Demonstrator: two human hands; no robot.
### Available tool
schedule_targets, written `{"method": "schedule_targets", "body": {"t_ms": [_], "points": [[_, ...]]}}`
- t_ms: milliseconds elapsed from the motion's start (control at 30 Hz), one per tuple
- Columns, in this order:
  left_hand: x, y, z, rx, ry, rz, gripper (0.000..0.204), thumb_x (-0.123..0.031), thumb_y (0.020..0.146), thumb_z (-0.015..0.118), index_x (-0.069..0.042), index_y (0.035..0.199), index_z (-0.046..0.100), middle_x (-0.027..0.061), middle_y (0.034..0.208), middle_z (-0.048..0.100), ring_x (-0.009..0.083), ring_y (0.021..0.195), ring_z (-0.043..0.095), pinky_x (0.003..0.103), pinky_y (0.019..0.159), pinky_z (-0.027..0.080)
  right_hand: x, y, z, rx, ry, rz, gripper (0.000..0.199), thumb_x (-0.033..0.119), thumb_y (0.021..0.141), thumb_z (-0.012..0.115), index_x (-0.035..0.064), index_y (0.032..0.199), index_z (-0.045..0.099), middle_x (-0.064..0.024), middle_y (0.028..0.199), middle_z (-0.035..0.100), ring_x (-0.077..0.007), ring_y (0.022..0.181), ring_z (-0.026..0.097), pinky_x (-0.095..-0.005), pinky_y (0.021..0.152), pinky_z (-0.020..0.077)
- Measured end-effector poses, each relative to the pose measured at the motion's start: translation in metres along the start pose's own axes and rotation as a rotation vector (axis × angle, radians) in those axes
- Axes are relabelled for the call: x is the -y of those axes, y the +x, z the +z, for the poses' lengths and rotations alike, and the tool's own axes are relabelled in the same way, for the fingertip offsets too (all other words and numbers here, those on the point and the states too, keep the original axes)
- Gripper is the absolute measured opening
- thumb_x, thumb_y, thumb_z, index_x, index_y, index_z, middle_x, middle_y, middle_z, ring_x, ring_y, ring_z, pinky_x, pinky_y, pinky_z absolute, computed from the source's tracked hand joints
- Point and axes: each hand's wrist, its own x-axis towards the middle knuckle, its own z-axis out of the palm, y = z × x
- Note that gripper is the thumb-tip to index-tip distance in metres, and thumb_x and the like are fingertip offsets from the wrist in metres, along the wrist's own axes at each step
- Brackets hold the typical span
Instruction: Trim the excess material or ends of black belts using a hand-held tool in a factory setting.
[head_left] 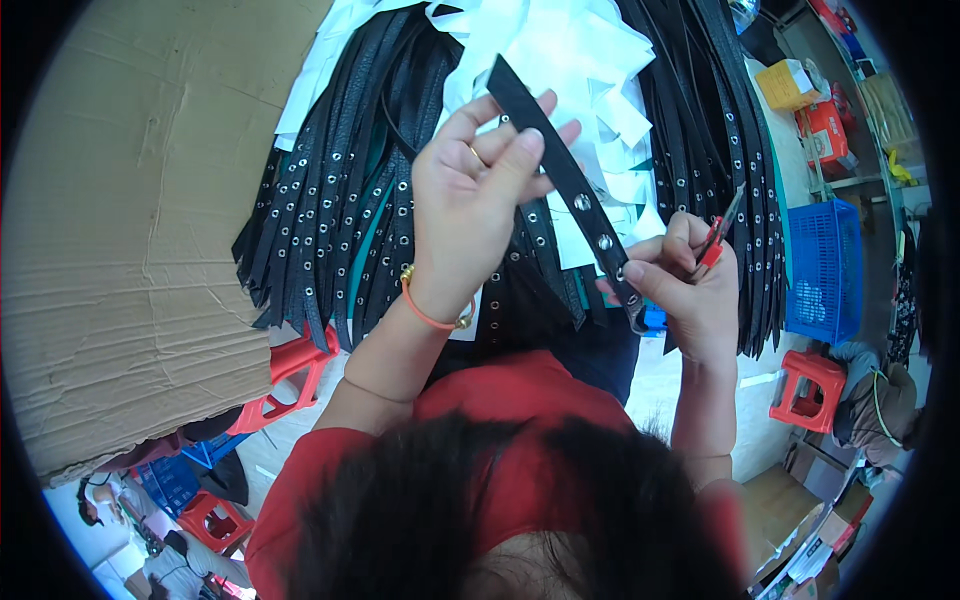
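Note:
A black belt strap (562,172) with metal eyelets slants across the middle, held up between both my hands. My left hand (460,195) pinches its upper part, thumb on the front face and fingers behind. Near the eyelet end, my right hand (695,305) grips the strap between thumb and fingers. The same hand also keeps red-handled snips (712,250), whose metal blades point up and away. Beneath lie many similar black straps with eyelets, one bundle (330,200) to the left and another (745,170) to the right. White paper strips (560,50) lie between them.
A large brown cardboard sheet (140,230) fills the left side. To the right stand a blue plastic basket (825,270), a red stool (808,385), a yellow box (787,85) and a red box (825,135). Another person (185,565) shows at the lower left.

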Motion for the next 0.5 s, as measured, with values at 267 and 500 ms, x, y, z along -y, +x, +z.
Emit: {"method": "schedule_targets", "body": {"t_ms": [267,500], "points": [[-0.011,-0.008,-0.004,-0.056,-0.038,0.040,0.033,-0.003,0.089,0.042,0.013,0.117,0.038,0.0241,0.114,0.053,0.0322,0.100,0.058,0.035,0.078,0.055,0.009,-0.008,-0.004,-0.037,0.025,0.038,0.036,-0.007,0.066,0.062,0.0115,0.068,0.031,-0.0169,0.069,0.062,-0.0197,0.060,0.064,-0.0245,0.052,0.0507],[0.001,-0.018,0.005,-0.080,0.033,0.027,0.031,-0.001,0.086,0.049,0.012,0.114,0.043,0.0204,0.108,0.058,0.0278,0.095,0.061,0.029,0.071,0.056,0.005,0.004,-0.015,-0.009,-0.010,0.054,0.038,-0.002,0.066,0.066,0.0133,0.065,0.031,-0.0110,0.066,0.061,-0.0165,0.060,0.063,-0.0202,0.049,0.0446]]}}
